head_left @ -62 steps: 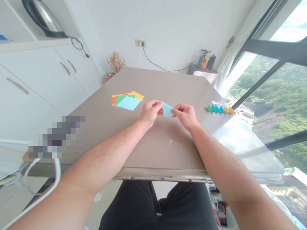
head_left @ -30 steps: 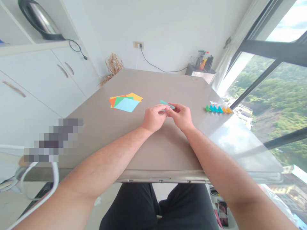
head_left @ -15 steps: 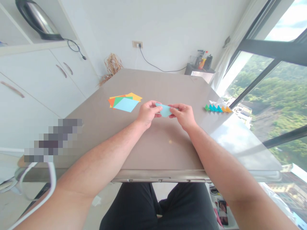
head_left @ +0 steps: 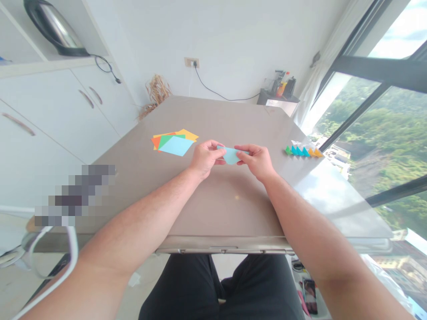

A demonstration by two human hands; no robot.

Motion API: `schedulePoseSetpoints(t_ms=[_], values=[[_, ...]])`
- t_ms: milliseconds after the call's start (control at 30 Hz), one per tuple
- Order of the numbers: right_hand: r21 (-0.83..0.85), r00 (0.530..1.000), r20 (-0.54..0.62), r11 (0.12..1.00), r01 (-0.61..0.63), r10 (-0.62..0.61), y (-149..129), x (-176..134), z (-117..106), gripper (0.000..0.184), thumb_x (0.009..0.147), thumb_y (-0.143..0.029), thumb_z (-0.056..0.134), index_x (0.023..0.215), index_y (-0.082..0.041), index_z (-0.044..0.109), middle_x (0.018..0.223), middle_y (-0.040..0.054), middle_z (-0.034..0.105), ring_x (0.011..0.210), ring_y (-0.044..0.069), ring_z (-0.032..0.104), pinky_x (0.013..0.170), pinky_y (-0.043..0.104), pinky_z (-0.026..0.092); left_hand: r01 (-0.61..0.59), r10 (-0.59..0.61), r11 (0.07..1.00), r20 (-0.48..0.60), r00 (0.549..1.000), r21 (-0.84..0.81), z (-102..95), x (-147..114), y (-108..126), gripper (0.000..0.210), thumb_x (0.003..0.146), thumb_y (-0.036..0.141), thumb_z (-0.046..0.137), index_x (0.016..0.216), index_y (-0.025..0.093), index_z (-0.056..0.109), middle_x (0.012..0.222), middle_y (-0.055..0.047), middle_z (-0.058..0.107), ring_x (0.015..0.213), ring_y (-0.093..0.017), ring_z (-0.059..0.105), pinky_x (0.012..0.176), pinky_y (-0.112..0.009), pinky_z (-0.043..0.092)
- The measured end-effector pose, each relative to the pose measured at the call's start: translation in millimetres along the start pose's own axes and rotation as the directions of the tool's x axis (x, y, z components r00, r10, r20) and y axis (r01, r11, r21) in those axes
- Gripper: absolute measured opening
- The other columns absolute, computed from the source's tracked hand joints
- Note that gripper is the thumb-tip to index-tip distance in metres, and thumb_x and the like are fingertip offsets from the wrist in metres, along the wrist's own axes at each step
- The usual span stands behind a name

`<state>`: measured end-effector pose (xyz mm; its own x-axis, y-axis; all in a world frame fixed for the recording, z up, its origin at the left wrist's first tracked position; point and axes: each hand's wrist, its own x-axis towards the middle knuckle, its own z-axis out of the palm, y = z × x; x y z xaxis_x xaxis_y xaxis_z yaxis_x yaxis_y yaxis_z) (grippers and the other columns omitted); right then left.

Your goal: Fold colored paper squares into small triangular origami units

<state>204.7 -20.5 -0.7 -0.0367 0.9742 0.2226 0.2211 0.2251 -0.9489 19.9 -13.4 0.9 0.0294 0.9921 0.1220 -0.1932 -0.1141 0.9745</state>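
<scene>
A light blue sheet of paper [head_left: 231,156] is held between my two hands above the middle of the table. My left hand [head_left: 207,156] pinches its left end, thumb on the near face and fingers behind. At the other end my right hand [head_left: 255,159] grips it the same way. The sheet bends downward in the middle; its far side is hidden. Just left of my left hand lies a fanned stack of coloured paper [head_left: 176,146], with light blue on top and green, orange and yellow beneath.
Several small folded paper pieces [head_left: 303,151] in green, blue and orange stand in a row on the right of the grey table [head_left: 227,213]. A wall socket with a black cable [head_left: 216,91] is behind. A window lies to the right, white cabinets [head_left: 50,111] to the left.
Both hands keep their hold on the light blue paper, which has tilted and shifted very slightly. Nothing else on the table has moved.
</scene>
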Motion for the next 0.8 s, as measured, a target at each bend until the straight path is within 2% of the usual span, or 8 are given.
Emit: schedulePoseSetpoints(t_ms=[67, 233, 400, 600, 800], values=[[0.017, 1.0, 0.002, 1.0, -0.003, 0.003, 1.4, 0.8, -0.9, 0.034, 0.077, -0.038, 0.075, 0.104, -0.018, 0.079, 0.075, 0.0029, 0.074, 0.064, 0.019, 0.072, 0.068, 0.035, 0.061, -0.014, 0.013, 1.0, 0.01, 1.0, 0.007, -0.4, 0.2, -0.7, 0.023, 0.063, 0.025, 0.08, 0.078, 0.017, 0.066, 0.074, 0.0, 0.067, 0.071, -0.018, 0.068, 0.058, -0.031, 0.059], [0.068, 0.998, 0.062, 0.998, 0.001, -0.005, 3.5, 1.8, -2.0, 0.03, 0.078, -0.035, 0.075, 0.1, -0.016, 0.079, 0.08, 0.0049, 0.077, 0.062, 0.017, 0.071, 0.066, 0.033, 0.061, -0.04, 0.038, 0.997, 0.037, 0.999, 0.068, -3.0, 2.4, -2.6, 0.018, 0.069, 0.024, 0.074, 0.084, 0.016, 0.067, 0.072, -0.002, 0.07, 0.066, -0.018, 0.069, 0.058, -0.031, 0.059], [0.15, 0.994, 0.101, 0.987, -0.052, 0.037, 0.3, 0.2, -3.8, 0.044, 0.077, -0.035, 0.078, 0.115, -0.016, 0.075, 0.081, 0.0057, 0.077, 0.069, 0.019, 0.074, 0.067, 0.033, 0.063, -0.058, 0.055, 0.995, 0.04, 0.998, 0.077, -3.9, 1.9, -3.3, 0.021, 0.072, 0.026, 0.073, 0.091, 0.016, 0.068, 0.076, -0.004, 0.072, 0.068, -0.019, 0.07, 0.064, -0.035, 0.061], [0.183, 0.995, 0.087, 0.981, -0.071, 0.056, -1.8, 1.4, -4.2, 0.034, 0.073, -0.036, 0.08, 0.1, -0.016, 0.08, 0.079, 0.0049, 0.076, 0.07, 0.018, 0.072, 0.065, 0.031, 0.063, -0.015, 0.012, 0.999, 0.076, 0.997, 0.039, -2.8, -0.9, -1.3, 0.025, 0.073, 0.026, 0.073, 0.096, 0.016, 0.069, 0.08, -0.005, 0.073, 0.075, -0.02, 0.071, 0.074, -0.041, 0.063], [0.244, 0.993, 0.115, 0.968, -0.062, 0.035, -0.4, 1.1, -6.8, 0.035, 0.073, -0.035, 0.08, 0.105, -0.02, 0.081, 0.084, 0.0024, 0.076, 0.068, 0.015, 0.07, 0.068, 0.034, 0.064, -0.012, 0.013, 1.0, 0.069, 0.998, -0.005, -3.2, 0.2, -2.5, 0.02, 0.072, 0.023, 0.074, 0.09, 0.017, 0.07, 0.078, -0.003, 0.071, 0.076, -0.019, 0.071, 0.075, -0.042, 0.063]])
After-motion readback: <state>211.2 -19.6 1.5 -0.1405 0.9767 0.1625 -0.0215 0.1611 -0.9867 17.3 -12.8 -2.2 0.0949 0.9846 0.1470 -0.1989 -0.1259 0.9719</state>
